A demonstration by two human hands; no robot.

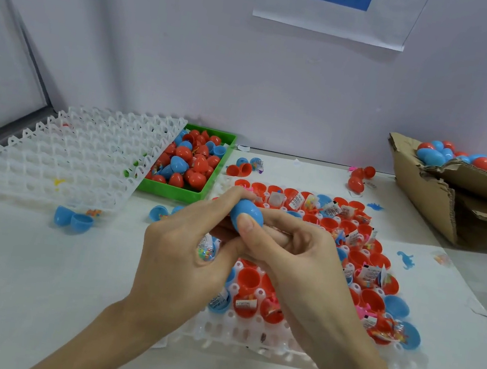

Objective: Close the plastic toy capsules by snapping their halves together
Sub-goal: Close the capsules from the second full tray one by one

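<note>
Both hands meet above the white holder tray (247,335), which is filled with open red and blue capsule halves holding small packets. My right hand (296,266) pinches a blue capsule (245,212), its thumb pressed on the capsule's near side. My left hand (181,248) touches the same capsule with its fingertips and holds a small clear packet of coloured bits (205,250) in its curled fingers. Whether the capsule's two halves are joined is hidden by the fingers.
A green bin (184,195) of red and blue capsules stands behind the hands. An empty clear tray (59,152) leans at the left. A torn cardboard box (444,200) with capsules sits far right. Loose blue halves (74,219) and small toys lie on the white cloth.
</note>
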